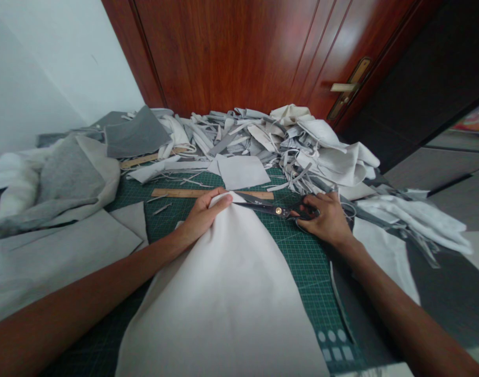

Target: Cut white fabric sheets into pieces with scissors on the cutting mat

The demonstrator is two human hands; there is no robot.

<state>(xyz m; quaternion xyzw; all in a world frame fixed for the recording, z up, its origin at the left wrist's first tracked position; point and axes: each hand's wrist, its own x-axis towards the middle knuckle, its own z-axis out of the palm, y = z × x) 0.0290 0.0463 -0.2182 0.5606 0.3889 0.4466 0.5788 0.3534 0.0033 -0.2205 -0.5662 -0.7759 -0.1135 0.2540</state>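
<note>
A broad sheet of white cloth (239,293) spreads from 6 o'clock, narrowing to a creased, gathered peak near the center of the view, where black scissors (278,211), brass-colored at the pivot, meet its edge with parted blades pointing toward 9 o'clock.

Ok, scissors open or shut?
Open. The scissors, right hand on the handles, show two blades parting in a narrow V from the pivot toward the white cloth.
</note>
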